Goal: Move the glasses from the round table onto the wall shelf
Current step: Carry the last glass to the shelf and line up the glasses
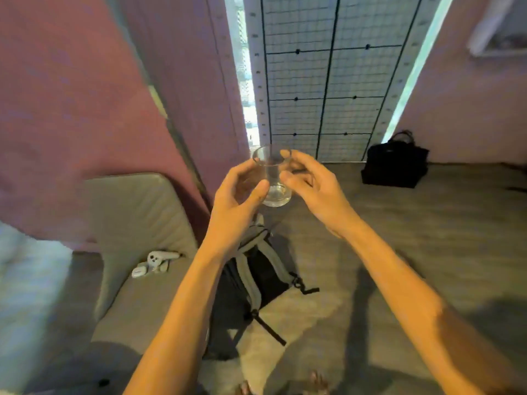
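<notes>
Well above the floor (399, 252), a clear glass (274, 178) sits upright in the air between both hands. The left hand (238, 195) wraps it from the left, thumb across the front, its grip clamped on the glass. The right hand (310, 186) has fingertips at the rim and side, though whether that grip truly holds is unclear. Below the grips lies a grey-and-black backpack (256, 283); far right stands a black bag (395, 163).
</notes>
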